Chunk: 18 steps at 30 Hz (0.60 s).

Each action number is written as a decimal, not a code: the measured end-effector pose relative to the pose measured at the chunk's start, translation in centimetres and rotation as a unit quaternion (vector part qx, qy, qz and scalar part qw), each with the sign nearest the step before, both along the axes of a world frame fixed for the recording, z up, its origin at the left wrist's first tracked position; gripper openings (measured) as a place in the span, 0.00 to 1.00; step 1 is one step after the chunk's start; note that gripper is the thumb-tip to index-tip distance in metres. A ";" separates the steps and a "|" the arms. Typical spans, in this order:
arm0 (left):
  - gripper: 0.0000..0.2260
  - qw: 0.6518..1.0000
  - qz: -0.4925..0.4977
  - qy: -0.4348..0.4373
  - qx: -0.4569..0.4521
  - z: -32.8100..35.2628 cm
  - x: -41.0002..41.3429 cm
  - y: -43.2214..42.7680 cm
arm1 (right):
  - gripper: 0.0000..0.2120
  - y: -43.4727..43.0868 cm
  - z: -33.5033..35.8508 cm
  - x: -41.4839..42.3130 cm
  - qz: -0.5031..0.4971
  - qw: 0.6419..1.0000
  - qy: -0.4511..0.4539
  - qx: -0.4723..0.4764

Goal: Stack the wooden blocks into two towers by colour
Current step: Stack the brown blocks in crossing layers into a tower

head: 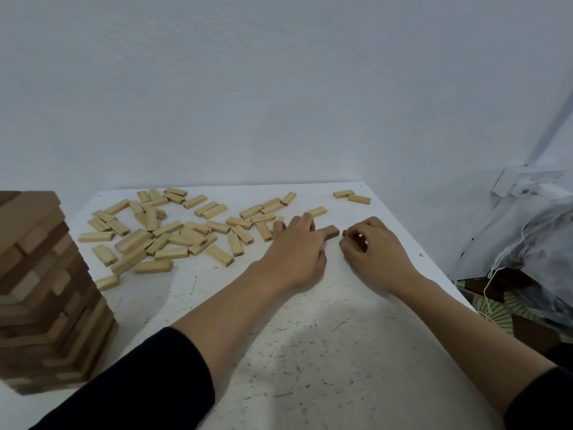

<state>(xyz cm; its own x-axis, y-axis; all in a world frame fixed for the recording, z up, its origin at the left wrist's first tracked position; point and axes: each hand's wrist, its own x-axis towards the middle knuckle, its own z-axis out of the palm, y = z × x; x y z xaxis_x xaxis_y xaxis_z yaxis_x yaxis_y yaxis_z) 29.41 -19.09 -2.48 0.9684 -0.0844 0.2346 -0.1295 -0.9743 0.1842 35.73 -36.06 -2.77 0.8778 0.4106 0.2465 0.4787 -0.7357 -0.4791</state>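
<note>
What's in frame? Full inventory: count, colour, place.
light blocks: dozens, pale wood, scattered across table's far left and middle
dark block: one seen, brown, between the hands
tower: one, mixed pale and brown, table's near-left edge
table: one, white, speckled, foreground
bag: one, grey plastic, right of table
wall: pale, behind table
left hand: flat on table, touching dark block
right hand: fingers curled beside dark block; contents hidden

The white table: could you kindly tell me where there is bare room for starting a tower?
Bare: the near table between the mixed tower and the right edge; also right of the right hand. Crowded: loose light blocks far left.
</note>
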 end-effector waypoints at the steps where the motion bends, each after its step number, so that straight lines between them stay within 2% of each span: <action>1: 0.22 1.000 0.003 0.016 -0.008 0.2 -0.5 0.3 | 0.06 0.2 0.0 -0.3 0.016 1.000 -0.001 0.001; 3: 0.16 0.999 0.011 0.034 -0.022 0.6 -1.8 0.8 | 0.07 0.7 0.0 -1.1 0.046 0.999 0.000 0.008; 5: 0.04 0.998 0.035 0.035 -0.040 0.9 -3.2 1.2 | 0.08 1.3 0.1 -1.9 0.068 0.997 0.004 0.023; 8: 0.06 0.995 0.046 0.038 -0.078 1.0 -5.4 2.0 | 0.07 2.6 0.1 -3.2 0.087 0.995 0.010 0.039; 13: 0.06 0.994 0.039 0.022 -0.102 1.4 -9.3 3.4 | 0.13 4.8 0.1 -5.3 0.142 0.990 0.009 0.022; 18: 0.09 0.989 0.055 0.034 -0.137 1.4 -12.2 5.1 | 0.09 7.3 -0.5 -6.9 0.187 0.982 0.005 0.034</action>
<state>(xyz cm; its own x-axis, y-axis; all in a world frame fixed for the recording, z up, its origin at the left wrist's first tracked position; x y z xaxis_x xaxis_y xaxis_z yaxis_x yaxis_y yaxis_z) 17.23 -13.96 -1.06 0.9824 0.0793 0.1691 -0.0047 -0.8945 0.4469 28.83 -28.78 -3.31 0.6713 0.6878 0.2763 0.7042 -0.4756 -0.5272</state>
